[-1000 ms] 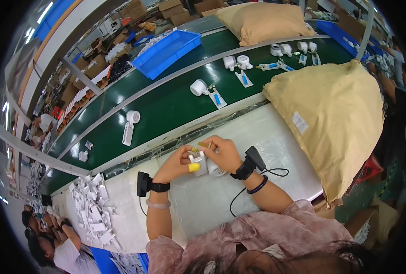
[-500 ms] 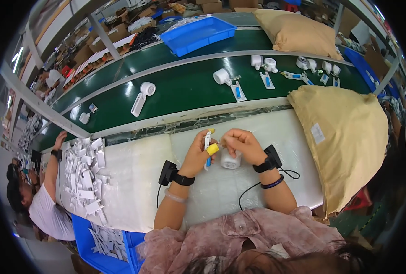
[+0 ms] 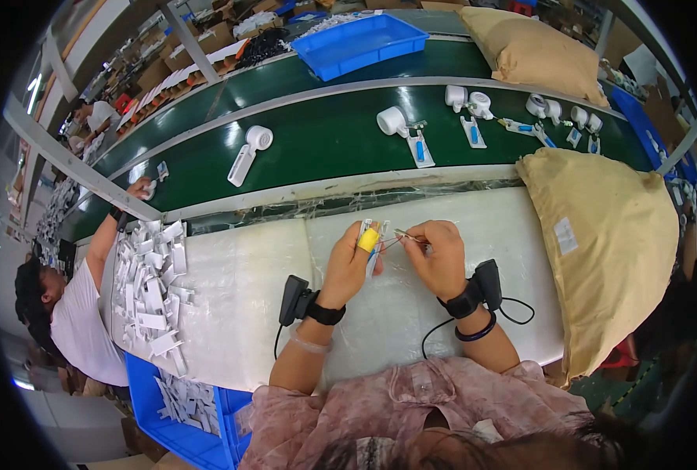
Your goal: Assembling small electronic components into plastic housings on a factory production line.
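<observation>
From my remote seat I saw the green conveyor belt (image 3: 325,141) curving across at twelve o'clock, a big tan sack (image 3: 615,235) at three o'clock, and the white padded table (image 3: 239,298) beneath both hands. My left hand (image 3: 348,262) was closed around a small white part (image 3: 372,243), a yellow cap on its fingertip, at the table's centre. Just at three o'clock of it, my right hand (image 3: 438,254) pinched thin metal tweezers (image 3: 403,235) whose tips touched that part.

On the tabletop (image 3: 247,282), a pile of small cards (image 3: 154,290) lies left, a stuffed sack (image 3: 607,243) right; behind runs a conveyor belt (image 3: 325,141), seemingly carrying small plastic parts (image 3: 399,125).
</observation>
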`<move>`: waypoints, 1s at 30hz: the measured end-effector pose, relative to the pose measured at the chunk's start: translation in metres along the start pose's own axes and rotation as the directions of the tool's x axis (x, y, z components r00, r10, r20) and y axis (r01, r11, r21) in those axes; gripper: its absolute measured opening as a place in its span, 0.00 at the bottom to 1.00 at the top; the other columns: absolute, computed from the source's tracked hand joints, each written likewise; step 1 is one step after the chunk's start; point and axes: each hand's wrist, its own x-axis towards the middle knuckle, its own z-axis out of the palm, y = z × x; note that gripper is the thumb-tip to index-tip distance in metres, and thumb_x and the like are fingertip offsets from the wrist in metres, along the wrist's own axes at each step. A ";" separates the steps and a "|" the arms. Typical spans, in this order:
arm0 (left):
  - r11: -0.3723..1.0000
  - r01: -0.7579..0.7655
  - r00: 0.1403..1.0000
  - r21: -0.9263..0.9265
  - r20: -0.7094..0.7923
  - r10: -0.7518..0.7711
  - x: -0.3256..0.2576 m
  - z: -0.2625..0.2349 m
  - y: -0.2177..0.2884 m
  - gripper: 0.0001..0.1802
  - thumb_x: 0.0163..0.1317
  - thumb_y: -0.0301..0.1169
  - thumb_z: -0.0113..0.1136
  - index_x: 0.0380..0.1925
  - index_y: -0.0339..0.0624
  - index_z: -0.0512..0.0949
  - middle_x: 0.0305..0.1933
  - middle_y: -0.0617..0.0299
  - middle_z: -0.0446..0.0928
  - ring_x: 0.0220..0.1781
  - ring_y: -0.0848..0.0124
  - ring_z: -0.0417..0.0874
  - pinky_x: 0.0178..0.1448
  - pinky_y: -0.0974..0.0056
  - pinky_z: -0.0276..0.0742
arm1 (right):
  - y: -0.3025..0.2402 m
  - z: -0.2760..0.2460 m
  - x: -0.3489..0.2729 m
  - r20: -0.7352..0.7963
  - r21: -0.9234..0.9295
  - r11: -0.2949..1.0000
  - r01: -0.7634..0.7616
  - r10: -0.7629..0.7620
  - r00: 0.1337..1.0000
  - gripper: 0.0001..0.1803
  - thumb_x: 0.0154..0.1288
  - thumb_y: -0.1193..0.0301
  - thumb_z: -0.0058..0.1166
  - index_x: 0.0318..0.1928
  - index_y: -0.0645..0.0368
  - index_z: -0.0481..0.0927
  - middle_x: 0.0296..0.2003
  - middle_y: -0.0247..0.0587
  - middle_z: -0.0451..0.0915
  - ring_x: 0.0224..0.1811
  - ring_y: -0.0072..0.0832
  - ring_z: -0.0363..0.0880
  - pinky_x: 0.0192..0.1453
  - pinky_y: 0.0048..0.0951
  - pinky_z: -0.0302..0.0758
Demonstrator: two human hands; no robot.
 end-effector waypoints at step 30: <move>0.996 0.032 0.999 -0.088 -0.002 -0.032 -0.012 0.012 -0.015 0.22 0.60 0.17 0.46 0.56 0.38 0.65 0.37 0.61 0.74 0.29 0.76 0.76 0.32 0.69 0.76 | 0.001 0.016 -0.011 0.037 0.247 0.965 0.090 -0.102 0.994 0.11 0.50 0.82 0.63 0.36 0.59 0.81 0.34 0.41 0.82 0.35 0.39 0.81 0.39 0.33 0.78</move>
